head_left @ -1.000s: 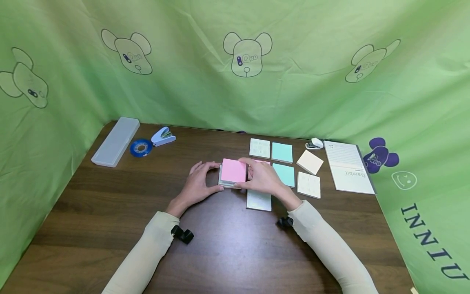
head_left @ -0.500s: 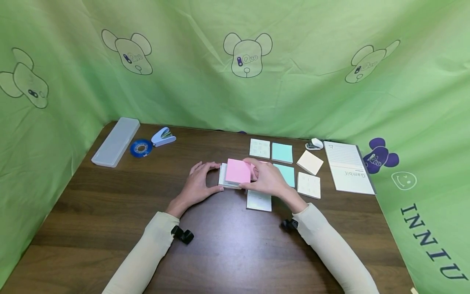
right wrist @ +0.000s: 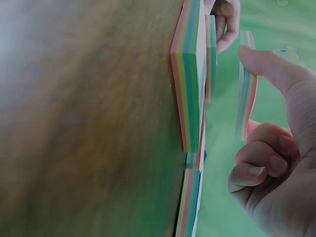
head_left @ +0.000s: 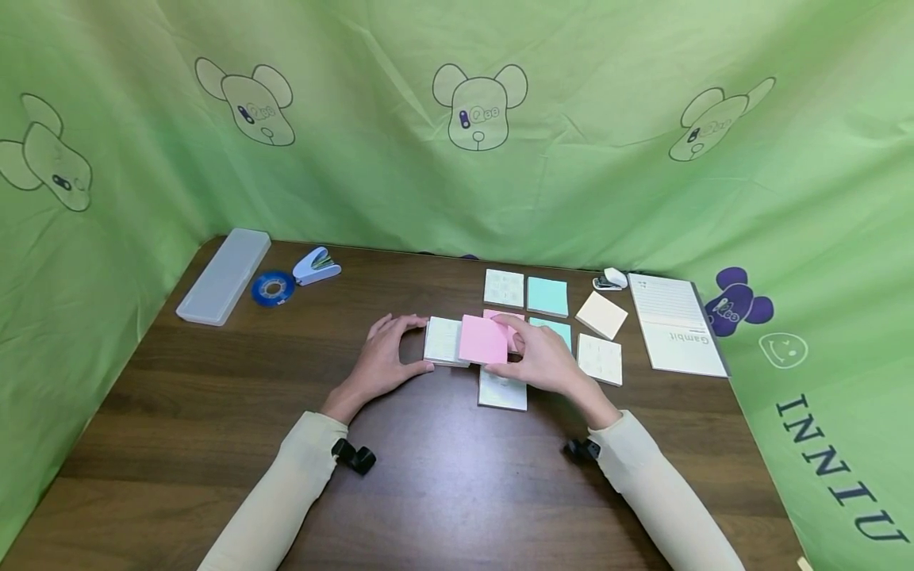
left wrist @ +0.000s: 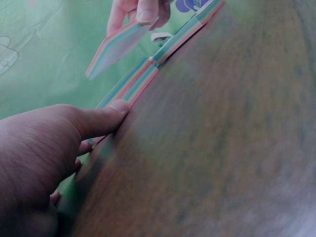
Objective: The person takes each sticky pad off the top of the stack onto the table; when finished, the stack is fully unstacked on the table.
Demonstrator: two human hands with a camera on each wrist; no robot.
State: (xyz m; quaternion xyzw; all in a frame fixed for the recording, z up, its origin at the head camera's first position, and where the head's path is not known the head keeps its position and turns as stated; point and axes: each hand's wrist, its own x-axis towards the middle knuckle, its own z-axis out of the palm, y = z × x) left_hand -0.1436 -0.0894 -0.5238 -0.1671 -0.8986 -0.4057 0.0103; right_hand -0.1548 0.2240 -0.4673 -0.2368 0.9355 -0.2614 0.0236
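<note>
My right hand (head_left: pixel 546 353) pinches a pink-topped sticky note pad (head_left: pixel 483 339) between thumb and fingers. In the right wrist view this pad (right wrist: pixel 247 89), with coloured layers along its edge, is held off the table. My left hand (head_left: pixel 385 357) holds a white-topped stack of sticky note pads (head_left: pixel 443 341) by its near and far edges, the thumb (left wrist: pixel 106 121) on the near edge. Behind the held pad lies another pink pad (head_left: pixel 516 337), partly hidden by the right hand. A white-topped pad (head_left: pixel 503 390) lies just in front.
More pads lie to the right: teal (head_left: pixel 547 296), white (head_left: pixel 504 287), cream (head_left: pixel 602 315) and white (head_left: pixel 600 358). Beyond them are a white stapler (head_left: pixel 610 279) and a notebook (head_left: pixel 677 325). Back left hold a pencil case (head_left: pixel 224 277), blue tape roll (head_left: pixel 273 289) and light-blue stapler (head_left: pixel 316 266).
The right hand has moved the pink pad rightward off the stack, uncovering the white top of the stack. The left hand has stayed in place.
</note>
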